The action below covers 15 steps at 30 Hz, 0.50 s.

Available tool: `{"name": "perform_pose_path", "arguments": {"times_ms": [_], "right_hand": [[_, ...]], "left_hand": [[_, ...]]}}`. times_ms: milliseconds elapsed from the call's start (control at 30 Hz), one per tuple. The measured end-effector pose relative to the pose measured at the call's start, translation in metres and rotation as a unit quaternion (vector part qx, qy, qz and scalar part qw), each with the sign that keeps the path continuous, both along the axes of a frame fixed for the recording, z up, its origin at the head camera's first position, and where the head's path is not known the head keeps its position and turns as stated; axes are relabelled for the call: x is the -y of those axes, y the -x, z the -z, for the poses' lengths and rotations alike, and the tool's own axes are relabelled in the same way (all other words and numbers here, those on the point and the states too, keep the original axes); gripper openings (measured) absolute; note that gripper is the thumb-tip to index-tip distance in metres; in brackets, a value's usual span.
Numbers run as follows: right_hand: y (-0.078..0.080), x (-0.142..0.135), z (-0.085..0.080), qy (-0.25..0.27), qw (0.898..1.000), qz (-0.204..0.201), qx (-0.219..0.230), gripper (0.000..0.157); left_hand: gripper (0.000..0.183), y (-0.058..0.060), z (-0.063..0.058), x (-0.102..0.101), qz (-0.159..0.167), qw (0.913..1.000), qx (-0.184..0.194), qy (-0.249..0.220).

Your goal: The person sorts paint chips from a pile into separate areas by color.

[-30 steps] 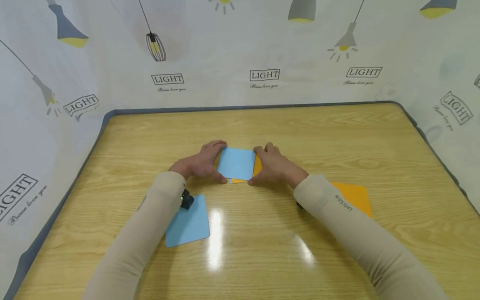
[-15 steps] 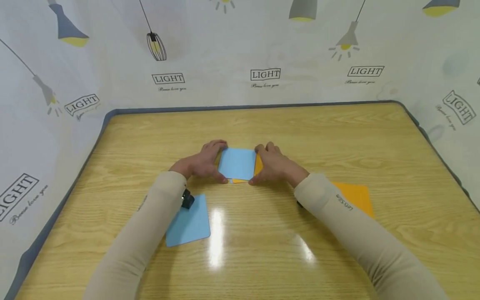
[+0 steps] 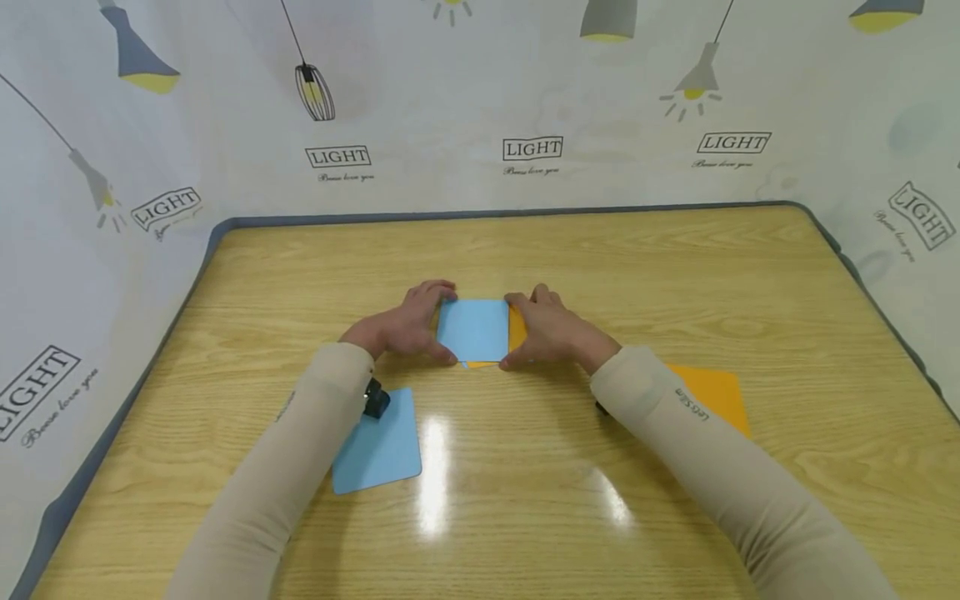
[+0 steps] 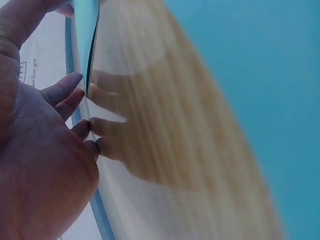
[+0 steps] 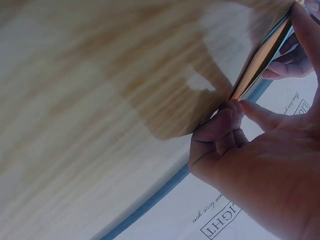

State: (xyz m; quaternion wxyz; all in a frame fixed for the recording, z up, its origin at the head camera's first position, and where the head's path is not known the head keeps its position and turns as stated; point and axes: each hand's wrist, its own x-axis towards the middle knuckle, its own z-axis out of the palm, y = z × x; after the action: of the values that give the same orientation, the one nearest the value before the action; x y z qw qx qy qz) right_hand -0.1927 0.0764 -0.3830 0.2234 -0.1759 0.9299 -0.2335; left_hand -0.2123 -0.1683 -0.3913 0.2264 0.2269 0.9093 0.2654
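A light blue square card [image 3: 473, 331] lies over an orange card [image 3: 517, 327] near the middle of the table; the orange one peeks out along the right side and front edge. A sliver of another pale blue edge shows at the front left. My left hand [image 3: 412, 323] holds the stack's left side, thumb at the near corner and fingertips at the far corner. On the opposite side, my right hand [image 3: 551, 329] grips it the same way. In the right wrist view, the stacked cards [image 5: 262, 62] appear edge-on, their edges slightly apart, beside the thumb and fingers.
Another blue square card [image 3: 382, 450] lies at the near left, partly under the left forearm. An orange card [image 3: 712, 392] sits at the right, partly covered by the right sleeve. The wooden table [image 3: 510, 500] meets a lamp-printed cloth [image 3: 435, 108] at its back edge.
The top blue card has straightened and shifted slightly toward me and to the left, its edges now squarer to the view. Both hands have stayed at the stack's sides.
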Motion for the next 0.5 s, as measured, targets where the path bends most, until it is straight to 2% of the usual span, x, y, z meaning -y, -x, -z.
{"name": "perform_pose_path", "arguments": {"times_ms": [500], "right_hand": [[0.0021, -0.0002, -0.0008, -0.003, 1.000, -0.015, 0.007, 0.105]], "left_hand": [[0.088, 0.0008, 0.0034, 0.0005, 0.008, 0.9999, -0.011, -0.005]]}}
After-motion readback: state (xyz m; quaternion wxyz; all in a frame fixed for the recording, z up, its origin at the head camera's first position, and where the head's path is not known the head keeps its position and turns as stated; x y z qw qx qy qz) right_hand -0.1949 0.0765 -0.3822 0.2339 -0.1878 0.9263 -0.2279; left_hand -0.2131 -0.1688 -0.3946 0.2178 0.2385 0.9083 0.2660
